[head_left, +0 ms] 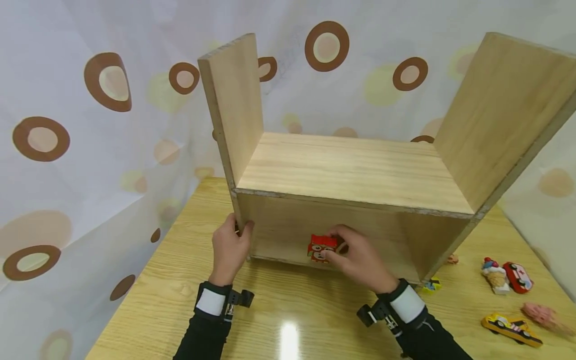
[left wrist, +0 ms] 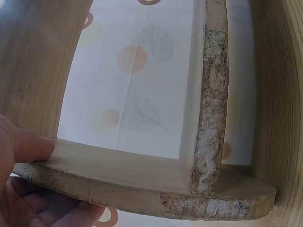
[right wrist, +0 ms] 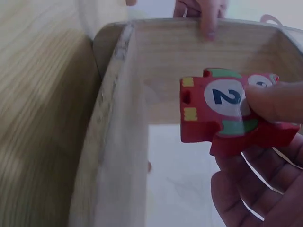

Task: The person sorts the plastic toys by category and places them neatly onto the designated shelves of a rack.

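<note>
A wooden shelf unit [head_left: 351, 172] stands on the table, with raised side panels and an open lower compartment. My left hand [head_left: 229, 250] grips the lower edge of its left panel, thumb inside and fingers outside, as the left wrist view also shows. Just at the mouth of the lower compartment, my right hand [head_left: 364, 262] pinches a red toy [head_left: 320, 242] between thumb and fingers. In the right wrist view the toy [right wrist: 201, 111] has a white circle with a 2, plus green and yellow patches. My thumb covers part of it.
Right of the shelf lie an ice cream toy [head_left: 495, 277], a red toy car [head_left: 519, 278], a yellow toy vehicle [head_left: 510, 327] and a pink toy [head_left: 539, 315]. A small yellow-blue toy [head_left: 432, 285] sits by the shelf's right corner. A patterned cloth [head_left: 135, 200] hangs behind.
</note>
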Demonstrator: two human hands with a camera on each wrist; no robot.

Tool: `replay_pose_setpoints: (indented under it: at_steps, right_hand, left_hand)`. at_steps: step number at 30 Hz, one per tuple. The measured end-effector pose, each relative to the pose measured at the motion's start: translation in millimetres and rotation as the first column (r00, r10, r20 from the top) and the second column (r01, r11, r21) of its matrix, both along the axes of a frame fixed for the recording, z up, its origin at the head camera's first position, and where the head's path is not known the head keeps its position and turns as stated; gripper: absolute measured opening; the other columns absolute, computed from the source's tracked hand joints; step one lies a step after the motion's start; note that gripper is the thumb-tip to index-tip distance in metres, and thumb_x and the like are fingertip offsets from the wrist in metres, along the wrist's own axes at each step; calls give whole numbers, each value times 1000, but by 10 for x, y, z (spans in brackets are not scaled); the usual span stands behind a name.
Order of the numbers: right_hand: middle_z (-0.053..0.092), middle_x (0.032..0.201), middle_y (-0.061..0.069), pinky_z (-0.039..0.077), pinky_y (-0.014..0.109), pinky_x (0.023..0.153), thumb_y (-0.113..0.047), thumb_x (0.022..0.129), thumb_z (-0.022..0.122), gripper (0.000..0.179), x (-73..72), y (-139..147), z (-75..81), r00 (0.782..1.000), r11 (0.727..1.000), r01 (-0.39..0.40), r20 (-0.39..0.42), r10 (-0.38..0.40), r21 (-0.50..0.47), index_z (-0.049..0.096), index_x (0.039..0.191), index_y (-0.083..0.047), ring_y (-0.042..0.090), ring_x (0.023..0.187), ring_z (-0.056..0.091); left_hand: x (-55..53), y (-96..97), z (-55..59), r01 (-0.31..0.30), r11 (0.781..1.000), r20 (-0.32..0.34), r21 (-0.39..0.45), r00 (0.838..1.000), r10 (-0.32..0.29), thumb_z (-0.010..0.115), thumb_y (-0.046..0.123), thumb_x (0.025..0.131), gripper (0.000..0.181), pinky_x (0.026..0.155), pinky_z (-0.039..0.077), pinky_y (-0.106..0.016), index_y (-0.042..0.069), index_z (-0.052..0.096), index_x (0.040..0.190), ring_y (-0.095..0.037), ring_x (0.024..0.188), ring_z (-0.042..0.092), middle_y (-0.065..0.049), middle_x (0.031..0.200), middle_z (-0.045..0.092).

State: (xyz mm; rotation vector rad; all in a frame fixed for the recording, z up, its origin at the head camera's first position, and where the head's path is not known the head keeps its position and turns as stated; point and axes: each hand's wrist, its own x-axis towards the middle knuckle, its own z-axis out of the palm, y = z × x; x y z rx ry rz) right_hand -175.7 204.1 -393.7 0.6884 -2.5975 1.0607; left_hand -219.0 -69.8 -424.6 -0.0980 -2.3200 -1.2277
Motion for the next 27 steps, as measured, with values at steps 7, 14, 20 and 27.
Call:
replay_pose_setpoints:
  at_steps: [7,14,20,27]
  right_hand:
    - [70,112,15,55,26,69,-14,88,73,35,-263,-401,-59,989,997,48,144,-38,-67,63,119,-2,18,82,68]
    - [71,110,12,56,29,71,-12,87,73,31,-332,-761,-122,983,993,70,173,-53,-91,64,116,-4,18,83,67]
    - [72,107,11,56,29,71,-12,86,76,30,-396,-1014,-227,989,994,61,140,-48,-90,66,113,-5,20,86,69]
    - [71,108,13,56,29,70,-11,87,73,27,-483,-1115,-324,994,993,49,97,-38,-111,65,112,-4,22,87,69]
  left_hand:
    - [-22,-4,13,-12,1000,-17,-4,1000,12,64,16,95,31,70,61,-48,-6,64,117,-36,91,75,-27,109,72]
    - [45,-9,-46,-24,1000,-58,-17,998,23,67,16,94,24,60,60,-41,-6,67,104,-33,76,74,-25,92,74]
    - [94,-38,-84,-54,998,-74,-15,996,53,68,15,93,22,53,57,-38,-5,68,102,-30,63,72,-23,84,74]
    - [45,-3,-63,-23,1000,-86,7,996,23,67,16,93,26,60,60,-45,-6,67,107,-34,75,75,-25,91,75]
